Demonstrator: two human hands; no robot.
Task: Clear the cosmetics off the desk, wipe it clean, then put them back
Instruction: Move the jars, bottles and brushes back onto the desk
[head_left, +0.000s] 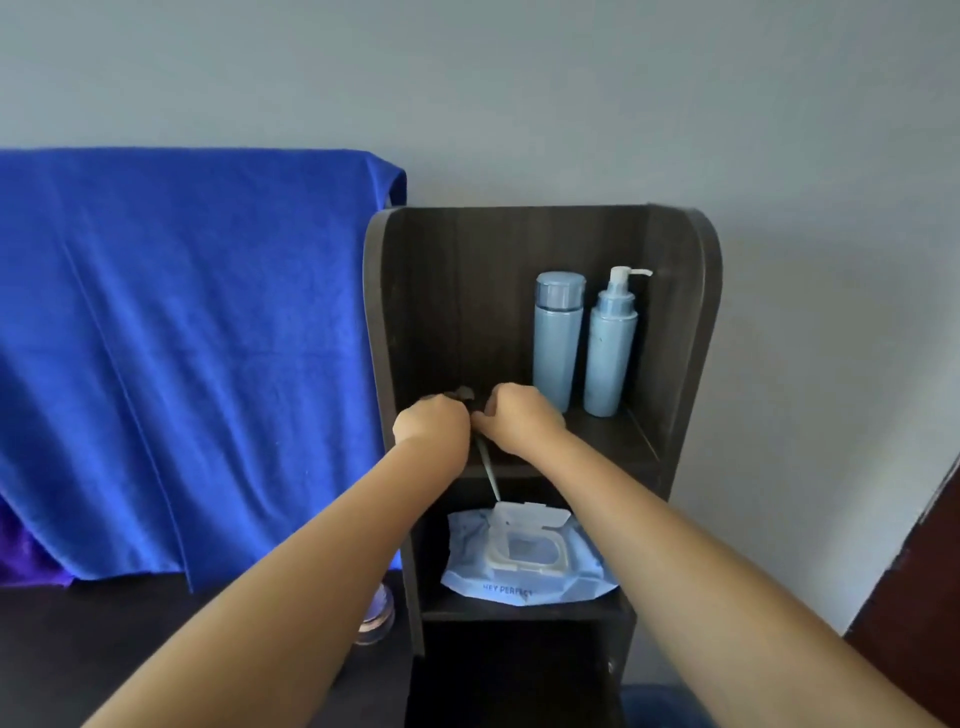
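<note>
Left of the shelf unit (685, 312), a small jar (375, 613) sits on the desk. On its top shelf the left hand (431, 423) grips a slim makeup brush (488, 475), light, stiff-handled and probably best held mid-handle; the right hand (522, 418) curls beside it, its hold unclear. Two blue bottles (584, 343) stand rightmost.

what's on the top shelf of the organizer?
Two light blue bottles, one a pump bottle, at back right. Both hands hold a makeup brush at the front; the shelf beneath them is hidden.
</note>
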